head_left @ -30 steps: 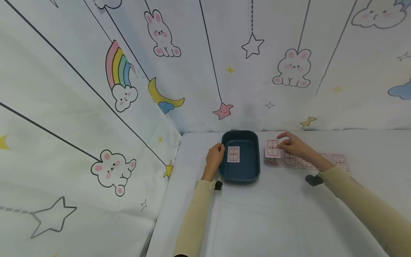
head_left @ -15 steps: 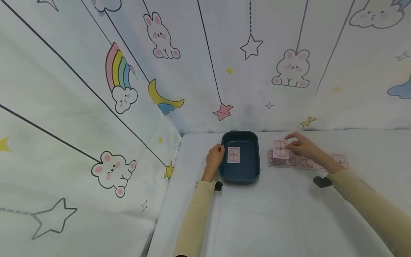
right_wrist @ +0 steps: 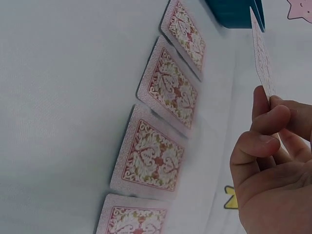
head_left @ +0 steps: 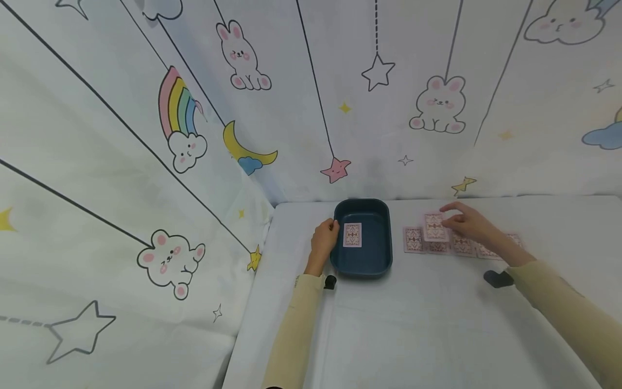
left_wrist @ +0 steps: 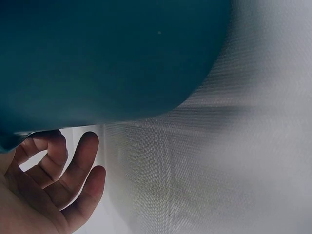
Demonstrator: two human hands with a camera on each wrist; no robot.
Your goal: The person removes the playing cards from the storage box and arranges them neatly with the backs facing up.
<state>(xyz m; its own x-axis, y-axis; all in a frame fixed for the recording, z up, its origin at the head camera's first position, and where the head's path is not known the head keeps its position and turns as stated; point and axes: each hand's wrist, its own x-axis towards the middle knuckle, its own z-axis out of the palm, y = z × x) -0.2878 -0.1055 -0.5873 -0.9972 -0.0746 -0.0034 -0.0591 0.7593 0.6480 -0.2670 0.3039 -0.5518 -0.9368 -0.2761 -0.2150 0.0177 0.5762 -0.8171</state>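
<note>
My right hand (head_left: 467, 223) pinches a playing card (head_left: 435, 227) by its edge, held up over a row of cards with its patterned back showing in the head view. In the right wrist view the held card (right_wrist: 263, 58) is seen almost edge-on between thumb and fingers. At the left, my left hand (head_left: 324, 237) grips the rim of a dark blue tray (head_left: 364, 266). Thumb and index finger meet the tray's edge in the left wrist view, while the other fingers of the left hand (left_wrist: 61, 185) curl free below it. One card (head_left: 352, 235) lies face down inside the tray.
Several red-patterned cards (right_wrist: 153, 156) lie face down in a row on the white tablecloth (head_left: 413, 319), right of the tray. Behind the table hangs a white cloth (head_left: 291, 108) printed with rabbits, stars and clouds. Another printed cloth side rises at the left.
My right hand has moved rightward along the row with the pinched card, from above the leftmost card to above the second one. The left hand and tray stay in place.
</note>
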